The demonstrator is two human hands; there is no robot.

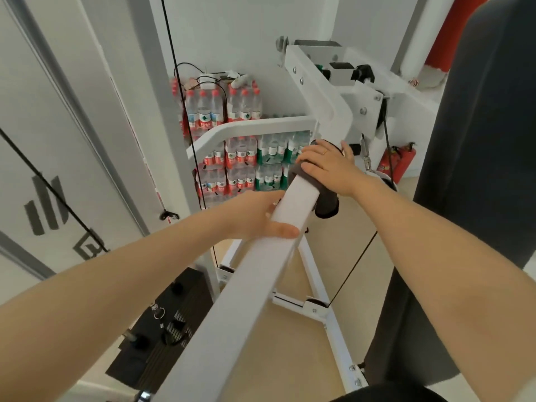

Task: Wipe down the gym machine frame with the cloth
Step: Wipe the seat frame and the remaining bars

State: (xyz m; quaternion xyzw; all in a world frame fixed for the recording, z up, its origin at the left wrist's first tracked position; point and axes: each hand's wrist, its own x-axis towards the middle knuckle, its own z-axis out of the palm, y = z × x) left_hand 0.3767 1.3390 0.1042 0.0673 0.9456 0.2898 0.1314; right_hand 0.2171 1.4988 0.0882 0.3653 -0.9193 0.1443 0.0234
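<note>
A white square bar of the gym machine frame slopes from the bottom left up toward the centre. My left hand grips this bar from the left, thumb lying across its near face. Higher on the bar, my right hand presses a dark grey cloth over the top of the bar; the cloth's end hangs down on the right side. The fingers of the right hand spread over the cloth, which is mostly hidden beneath them.
Shrink-wrapped packs of water bottles are stacked against the wall behind the frame. A black weight stack stands at the lower left, black cables run upward, a red fire extinguisher stands at right, and a dark pad fills the right edge.
</note>
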